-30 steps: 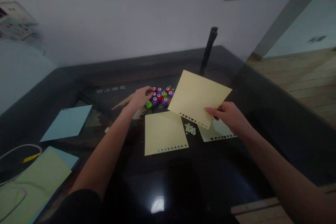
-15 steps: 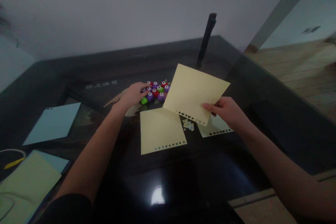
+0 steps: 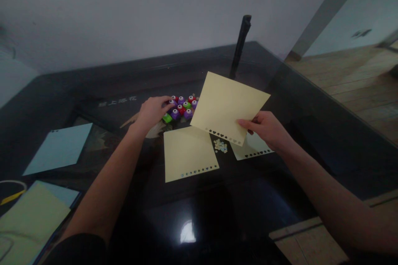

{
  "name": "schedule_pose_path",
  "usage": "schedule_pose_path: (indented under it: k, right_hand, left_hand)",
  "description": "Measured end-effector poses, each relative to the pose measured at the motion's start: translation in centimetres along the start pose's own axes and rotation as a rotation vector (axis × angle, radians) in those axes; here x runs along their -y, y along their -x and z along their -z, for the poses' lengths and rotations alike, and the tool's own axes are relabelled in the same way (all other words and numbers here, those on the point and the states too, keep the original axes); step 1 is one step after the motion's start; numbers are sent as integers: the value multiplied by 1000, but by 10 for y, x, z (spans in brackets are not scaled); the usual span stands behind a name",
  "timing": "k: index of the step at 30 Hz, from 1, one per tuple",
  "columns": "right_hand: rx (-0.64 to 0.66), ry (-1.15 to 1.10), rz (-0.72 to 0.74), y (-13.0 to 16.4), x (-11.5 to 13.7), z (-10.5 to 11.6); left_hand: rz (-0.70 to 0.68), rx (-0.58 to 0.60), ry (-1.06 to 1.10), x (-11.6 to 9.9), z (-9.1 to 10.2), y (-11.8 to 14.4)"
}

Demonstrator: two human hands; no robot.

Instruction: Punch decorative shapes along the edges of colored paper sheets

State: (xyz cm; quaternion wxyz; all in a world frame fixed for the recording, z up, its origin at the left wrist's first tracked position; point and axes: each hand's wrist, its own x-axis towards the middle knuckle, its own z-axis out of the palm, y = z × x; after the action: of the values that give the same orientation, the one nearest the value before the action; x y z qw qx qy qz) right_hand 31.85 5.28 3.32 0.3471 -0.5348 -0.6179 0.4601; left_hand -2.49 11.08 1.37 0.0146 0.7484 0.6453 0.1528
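Black and glossy, the glass-topped worktop (image 3: 217, 215) throws back a ceiling light near us and runs up to a plain pale wall; wooden floorboards (image 3: 357, 87) show off to the right, and a dark upright post (image 3: 240, 45) stands at the worktop's far edge. Our right hand (image 3: 267, 130) pinches a pale yellow square sheet of paper (image 3: 228, 105) by its lower right corner, thumb on top, and holds it raised above the worktop. That sheet is turned so one corner points away toward the post; its punched edge, a row of small heart-shaped holes, faces us and runs slantwise, dropping from left to right. Our left hand (image 3: 152, 109) rests with curled fingers on the near left side of a cluster of small red, purple and green craft punches (image 3: 182, 107); we cannot tell whether it grips one. Below the raised sheet lie a second pale yellow sheet with a punched lower edge (image 3: 189, 154), a little heap of paper cut-outs (image 3: 220, 145), and a third pale sheet (image 3: 253, 149) partly hidden under our right hand. A light blue sheet (image 3: 59, 148) lies well apart to the left.
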Motion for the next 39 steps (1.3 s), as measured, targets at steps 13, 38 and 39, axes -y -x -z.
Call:
schedule_pose_path:
  k: [13,38,39]
  right_hand:
    - [-40,-36,13,1,3,5]
    - [-127,-273,-81,19,-22,19]
    - [-130,-284,-86,20,-23,18]
  left_hand:
    - [-26,-168,769,-53,18,8]
    - [215,571,1540,-134,-20,85]
    - [211,560,1525,-133,-19,85]
